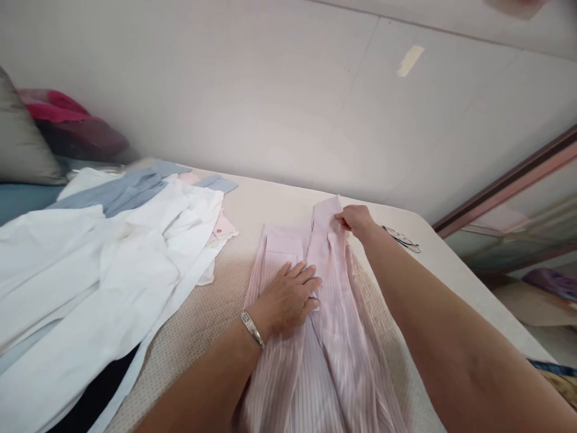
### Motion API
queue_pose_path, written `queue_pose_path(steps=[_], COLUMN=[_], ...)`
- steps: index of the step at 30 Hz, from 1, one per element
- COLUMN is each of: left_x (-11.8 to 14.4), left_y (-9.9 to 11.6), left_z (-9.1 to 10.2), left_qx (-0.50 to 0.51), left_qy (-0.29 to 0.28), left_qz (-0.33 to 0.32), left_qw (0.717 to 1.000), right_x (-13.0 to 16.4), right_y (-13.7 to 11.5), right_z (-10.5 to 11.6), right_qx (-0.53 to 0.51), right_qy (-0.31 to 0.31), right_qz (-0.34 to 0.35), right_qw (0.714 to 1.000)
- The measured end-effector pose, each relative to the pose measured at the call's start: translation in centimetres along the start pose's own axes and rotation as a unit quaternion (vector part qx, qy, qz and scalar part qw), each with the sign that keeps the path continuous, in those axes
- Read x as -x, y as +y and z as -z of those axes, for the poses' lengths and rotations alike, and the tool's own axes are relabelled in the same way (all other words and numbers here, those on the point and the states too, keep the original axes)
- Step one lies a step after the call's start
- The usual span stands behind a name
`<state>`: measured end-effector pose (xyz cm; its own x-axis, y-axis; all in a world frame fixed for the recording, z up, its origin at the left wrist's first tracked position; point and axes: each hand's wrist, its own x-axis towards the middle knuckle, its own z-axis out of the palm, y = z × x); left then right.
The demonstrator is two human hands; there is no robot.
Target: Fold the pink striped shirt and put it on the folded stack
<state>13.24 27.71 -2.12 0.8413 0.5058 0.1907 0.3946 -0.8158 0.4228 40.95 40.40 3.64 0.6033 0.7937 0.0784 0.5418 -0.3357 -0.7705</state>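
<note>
A pale pink striped shirt lies stretched along a beige padded table. My left hand rests flat on it with fingers spread, pressing the cloth near its middle; a silver bangle is on that wrist. My right hand reaches to the shirt's far end and pinches the edge of a folded-over strip of pink fabric.
A heap of white and light-blue shirts covers the table's left side. Scissors lie past my right hand near the far edge. A grey cushion and red cloth sit at far left. A wall runs behind.
</note>
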Motion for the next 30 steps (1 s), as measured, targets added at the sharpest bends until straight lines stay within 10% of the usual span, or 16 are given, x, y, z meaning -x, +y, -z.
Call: queue_pose_path(steps=[6,12,20,30], left_x=[-0.1,-0.1,-0.3,-0.4], left_y=[-0.1,0.0,0.1,0.1], left_z=[0.0,0.4,1.1,0.7], left_qx=[0.015,0.024,0.048,0.092], left_qy=[-0.010,0.001,0.003,0.087], left_qz=[0.003,-0.006,-0.011,0.020], left_qw=[1.000,1.000,0.999,0.992], right_x=[9.7,16.5,18.1,19.5], right_y=[-0.1,5.8,6.2,5.4], right_z=[6.5,8.4,5.7,4.4], right_qx=[-0.119,-0.058,0.020,0.229], right_qy=[-0.091,-0.276,-0.125,-0.036], right_qz=[0.151,0.094,0.040,0.179], right_qw=[0.977,0.955,0.991,0.956])
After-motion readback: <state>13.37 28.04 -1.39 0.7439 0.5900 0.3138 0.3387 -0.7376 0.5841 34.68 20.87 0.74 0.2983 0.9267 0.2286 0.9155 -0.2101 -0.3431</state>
